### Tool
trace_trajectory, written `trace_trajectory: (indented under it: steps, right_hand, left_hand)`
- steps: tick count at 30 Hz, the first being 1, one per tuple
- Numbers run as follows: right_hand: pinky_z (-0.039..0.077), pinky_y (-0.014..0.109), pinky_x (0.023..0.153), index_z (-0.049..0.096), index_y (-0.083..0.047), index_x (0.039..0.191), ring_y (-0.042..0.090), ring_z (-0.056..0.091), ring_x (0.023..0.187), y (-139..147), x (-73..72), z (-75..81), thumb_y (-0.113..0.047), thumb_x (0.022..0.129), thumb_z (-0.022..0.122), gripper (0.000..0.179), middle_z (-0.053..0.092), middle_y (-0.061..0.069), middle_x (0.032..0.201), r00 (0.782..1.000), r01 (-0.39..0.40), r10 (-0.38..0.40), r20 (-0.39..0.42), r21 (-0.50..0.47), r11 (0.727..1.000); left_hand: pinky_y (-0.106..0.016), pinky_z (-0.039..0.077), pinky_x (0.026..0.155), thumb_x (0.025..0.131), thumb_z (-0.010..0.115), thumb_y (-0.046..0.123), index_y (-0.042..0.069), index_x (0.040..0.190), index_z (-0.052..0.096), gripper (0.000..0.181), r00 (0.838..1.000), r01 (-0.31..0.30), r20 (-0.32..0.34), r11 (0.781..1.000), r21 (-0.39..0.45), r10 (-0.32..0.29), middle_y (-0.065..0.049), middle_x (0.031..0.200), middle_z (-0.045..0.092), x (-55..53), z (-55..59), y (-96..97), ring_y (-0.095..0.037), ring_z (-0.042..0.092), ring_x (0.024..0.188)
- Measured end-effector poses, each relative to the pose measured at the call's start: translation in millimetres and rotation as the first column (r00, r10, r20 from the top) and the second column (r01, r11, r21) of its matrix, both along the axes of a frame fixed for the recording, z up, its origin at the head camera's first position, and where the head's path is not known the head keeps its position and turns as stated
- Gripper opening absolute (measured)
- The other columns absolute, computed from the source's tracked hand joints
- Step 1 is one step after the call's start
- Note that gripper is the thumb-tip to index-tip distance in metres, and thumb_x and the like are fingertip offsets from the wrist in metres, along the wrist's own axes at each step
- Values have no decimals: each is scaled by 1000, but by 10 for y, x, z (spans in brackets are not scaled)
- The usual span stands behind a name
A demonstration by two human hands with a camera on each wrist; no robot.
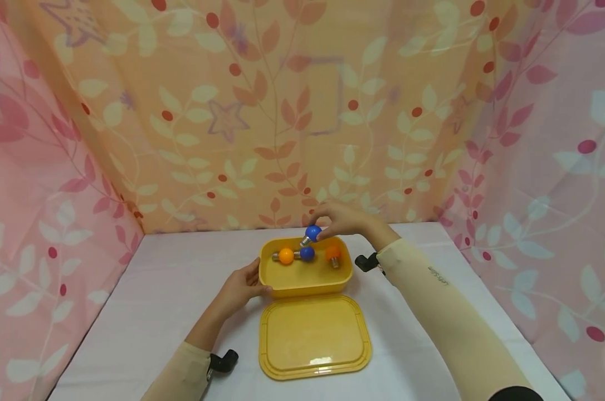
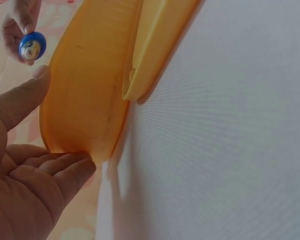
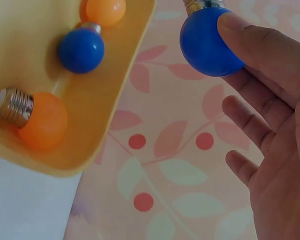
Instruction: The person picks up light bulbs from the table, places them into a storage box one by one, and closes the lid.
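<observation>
Right hand (image 3: 285,145), round blue bulb (image 3: 208,44)

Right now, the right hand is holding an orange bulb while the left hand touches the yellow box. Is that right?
Not quite: the right hand holds a blue bulb, not an orange one, as the right wrist view shows. The left hand does touch the yellow box.

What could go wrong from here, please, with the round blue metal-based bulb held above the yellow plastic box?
The right hand pinches the round blue metal-based bulb by its smooth globe, so it might slip. The left hand holds the yellow plastic box only at its left end, so a bump could swivel it. The other round blue bulb, left round orange bulb and right round orange bulb lie loose inside and may roll.
</observation>
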State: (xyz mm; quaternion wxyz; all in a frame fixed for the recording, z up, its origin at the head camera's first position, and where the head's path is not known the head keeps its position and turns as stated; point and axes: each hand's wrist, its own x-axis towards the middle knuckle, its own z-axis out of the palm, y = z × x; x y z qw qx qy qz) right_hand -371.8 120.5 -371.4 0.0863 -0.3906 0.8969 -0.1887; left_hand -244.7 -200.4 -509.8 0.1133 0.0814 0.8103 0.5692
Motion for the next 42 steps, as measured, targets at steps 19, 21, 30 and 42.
trace_trajectory:
  steps: [19,21,30,42]
  right_hand:
    - [37,47,118,73,-28,125,17,48,132,-497,-93,-293,-25,90,81,36,64,-12,130,991,-120,117,66,38,992]
    - [36,48,118,73,-30,125,17,47,133,-539,-101,-334,-26,89,82,37,63,-14,132,991,-120,117,68,48,992]
    - [41,43,118,72,-24,127,18,51,132,-763,-154,-468,-23,91,80,37,65,-10,135,978,-178,175,112,22,984]
    - [43,36,116,74,-22,126,15,54,127,-978,-101,-601,-14,90,80,37,65,-7,130,968,-213,206,141,38,976]
  left_hand:
    - [-36,45,112,88,84,23,7,163,20,100,1000,5,-2,1000,-5,-5,-12,164,35,-4,13,14,-25,42,147]
    - [-36,44,112,88,83,22,6,163,19,100,1000,14,-2,1000,3,-14,-13,165,34,-2,6,13,-26,41,147]
    - [-35,45,112,88,84,22,8,164,20,100,1000,9,-5,1000,15,-9,-12,164,35,2,28,-5,-24,43,146]
    - [-36,45,112,88,83,20,9,163,22,98,1000,0,2,1000,11,0,-9,164,36,-9,13,8,-24,42,146]
